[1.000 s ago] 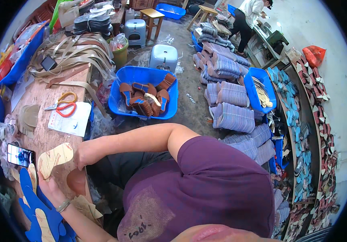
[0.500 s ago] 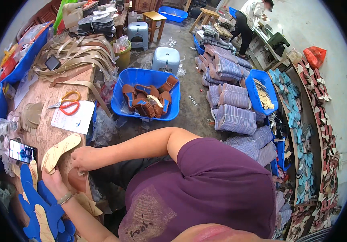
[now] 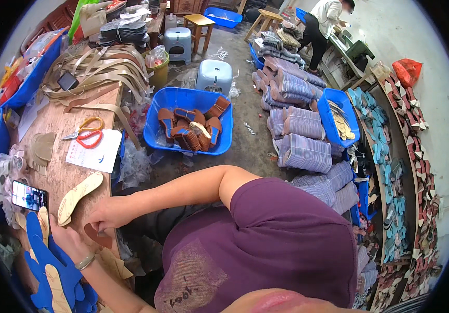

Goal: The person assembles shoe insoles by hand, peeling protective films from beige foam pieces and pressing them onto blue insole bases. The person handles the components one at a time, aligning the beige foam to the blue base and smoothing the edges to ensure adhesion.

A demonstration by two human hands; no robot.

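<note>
My right hand (image 3: 107, 213) is closed, its fingertips pinching a reddish-brown piece of leather-like material (image 3: 98, 237) at the table's near edge. Below the cream insole (image 3: 80, 198), my left hand (image 3: 69, 239) rests with fingers stretched out, a bracelet on its wrist. The insole lies on the wooden table (image 3: 60, 161), apart from the right hand. Beside the left hand is a pile of blue sole-shaped pieces (image 3: 70, 274), with cream insoles among them. A lit phone (image 3: 29, 195) lies just beyond that hand.
Orange-handled scissors (image 3: 90, 136) lie on a paper sheet. Tan straps (image 3: 99, 68) heap at the table's far end. A blue basin (image 3: 154, 112) of brown sandal uppers stands on the floor. Striped bundles (image 3: 305, 154) and shoe racks (image 3: 412, 193) line the right. A person (image 3: 326, 23) works behind.
My left hand has let go of the insole, which now lies on the table. My right hand has moved down and taken hold of the brown piece.
</note>
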